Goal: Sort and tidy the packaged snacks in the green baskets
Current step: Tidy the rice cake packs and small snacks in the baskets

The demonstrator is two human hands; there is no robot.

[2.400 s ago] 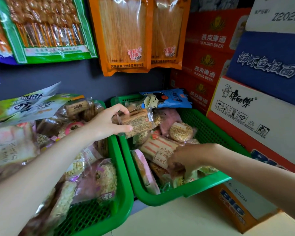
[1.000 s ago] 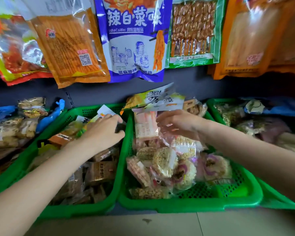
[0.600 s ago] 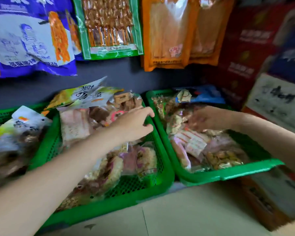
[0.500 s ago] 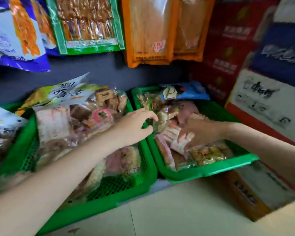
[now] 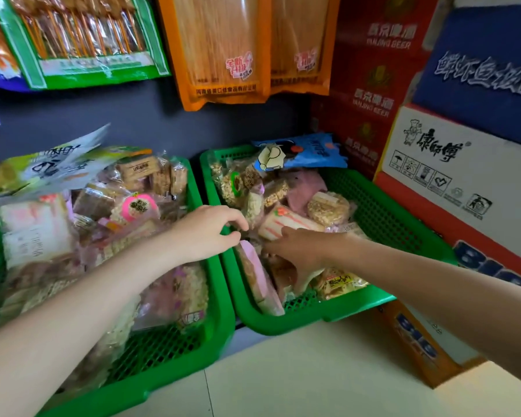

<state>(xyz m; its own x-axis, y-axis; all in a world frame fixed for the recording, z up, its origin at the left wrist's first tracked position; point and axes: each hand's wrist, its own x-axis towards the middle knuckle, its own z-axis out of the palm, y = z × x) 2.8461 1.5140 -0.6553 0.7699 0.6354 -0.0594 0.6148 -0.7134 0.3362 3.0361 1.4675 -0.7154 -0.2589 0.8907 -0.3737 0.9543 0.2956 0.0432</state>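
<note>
Two green baskets stand side by side, both full of clear-wrapped snack packets. My left hand (image 5: 206, 233) hovers over the rim between the left basket (image 5: 217, 335) and the right basket (image 5: 298, 322), its fingers loosely curled and nothing visible in them. My right hand (image 5: 295, 251) reaches into the right basket, fingers spread downward among the packets beside a pink packet (image 5: 253, 272). Just behind it lies a white packet with red stripes (image 5: 286, 222), then a round rice cake (image 5: 328, 206). A blue packet (image 5: 310, 152) lies across the back of that basket.
Stacked cartons close off the right side: a white box (image 5: 433, 164), red beer cartons (image 5: 373, 85) and an orange box (image 5: 418, 341) on the floor. Orange snack bags (image 5: 223, 49) and a green one (image 5: 82, 40) hang on the dark wall above. Pale floor tile (image 5: 313, 374) runs in front.
My view has swung from the baskets further left to the rightmost pair. My right hand has pushed lower and nearer into the right basket's packets. My left hand stays over the shared rim.
</note>
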